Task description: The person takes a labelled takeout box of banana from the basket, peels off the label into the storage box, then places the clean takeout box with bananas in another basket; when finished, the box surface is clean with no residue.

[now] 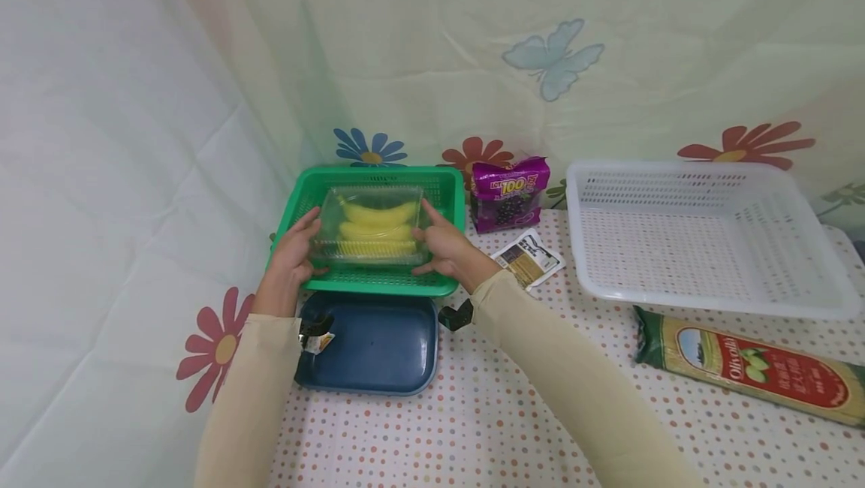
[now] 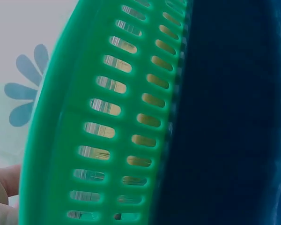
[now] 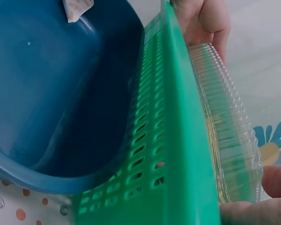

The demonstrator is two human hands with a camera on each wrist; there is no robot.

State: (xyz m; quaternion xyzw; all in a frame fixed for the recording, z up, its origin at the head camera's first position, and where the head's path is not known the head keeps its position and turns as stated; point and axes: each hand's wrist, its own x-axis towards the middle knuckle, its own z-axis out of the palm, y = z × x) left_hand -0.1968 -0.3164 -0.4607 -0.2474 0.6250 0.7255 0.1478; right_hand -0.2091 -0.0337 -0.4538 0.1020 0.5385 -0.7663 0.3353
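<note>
Clear box [image 1: 372, 227] w/ yellow bananas [image 1: 375, 229] inside, sits in green basket [image 1: 378, 281]. Left hand [image 1: 292, 257] clamps its 9 o'clock side, right hand [image 1: 447, 249] the 3 o'clock side. Blue tray [image 1: 378, 345] at basket's 6; white basket [image 1: 703, 236] at 3.

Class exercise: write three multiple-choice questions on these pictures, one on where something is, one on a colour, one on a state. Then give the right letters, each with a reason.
1. Where is the clear box of bananas?
A. over the green basket
B. in the white basket
C. on the blue tray

2. What colour is the snack bag?
A. red
B. purple
C. yellow

3. What are the hands doing?
A. both resting flat
B. only one holds the box
C. both grip the box

Answers: 1 A, the box sits inside the green rim. 2 B, its wrapper is purple. 3 C, the left hand and right hand clasp opposite ends.
</note>
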